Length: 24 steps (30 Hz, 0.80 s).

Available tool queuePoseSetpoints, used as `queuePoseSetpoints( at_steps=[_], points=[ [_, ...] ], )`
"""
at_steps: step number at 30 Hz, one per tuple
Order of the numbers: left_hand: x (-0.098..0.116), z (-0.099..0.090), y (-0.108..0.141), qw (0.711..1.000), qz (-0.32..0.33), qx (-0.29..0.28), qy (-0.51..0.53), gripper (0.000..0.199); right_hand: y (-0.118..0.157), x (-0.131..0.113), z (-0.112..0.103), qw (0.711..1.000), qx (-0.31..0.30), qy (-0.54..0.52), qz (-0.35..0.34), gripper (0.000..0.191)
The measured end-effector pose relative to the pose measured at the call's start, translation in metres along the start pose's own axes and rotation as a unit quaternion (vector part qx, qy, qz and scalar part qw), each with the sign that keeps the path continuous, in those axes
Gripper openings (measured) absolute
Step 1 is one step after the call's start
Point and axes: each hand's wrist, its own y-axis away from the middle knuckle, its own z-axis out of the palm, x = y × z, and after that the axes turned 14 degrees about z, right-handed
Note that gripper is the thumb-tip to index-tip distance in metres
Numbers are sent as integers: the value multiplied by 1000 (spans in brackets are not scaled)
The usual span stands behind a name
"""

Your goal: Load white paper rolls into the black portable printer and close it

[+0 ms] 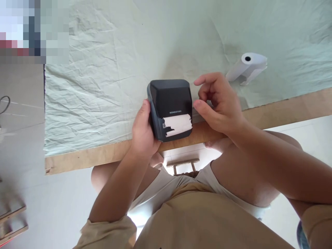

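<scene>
A dark label printer (pixel 171 98) with a torn white paper strip (pixel 178 125) across its lower front rests in my left hand (pixel 142 129). The thumb lies along the printer's left side, and the other fingers are hidden beneath it. Just right of the printer is my right hand (pixel 220 102), its thumb and index finger apart with nothing between them and the other fingers curled. Beyond that hand, a white paper roll (pixel 240 67) with a dark core hole lies on the cloth, its loose end partly unrolled.
A wrinkled pale green cloth (pixel 95 86) covers the table, whose bare wooden edge (pixel 88 157) runs in front of my lap. Wooden slatted pieces (pixel 14 216) stand on the floor at lower left. A dark cable loop (pixel 5 103) shows at far left.
</scene>
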Motion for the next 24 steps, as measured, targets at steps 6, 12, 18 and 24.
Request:
queuePoseSetpoints(
  at_steps=[6, 12, 18, 24],
  points=[
    [-7, -4, -3, 999, 12, 24, -25, 46, 2, -8, 0, 996, -77, -26, 44, 51],
    [-8, -9, 0, 998, 56, 18, -37, 41, -5, -14, -1, 989, -108, -89, 48, 54],
    [-8, -11, -1, 999, 21, -2, -36, 41, -5, -18, -5, 989, -116, -82, 49, 56],
    [-8, -10, -3, 999, -29, -5, -31, 44, -3, -39, -13, 1000, 13, -5, 12, 22]
  ],
)
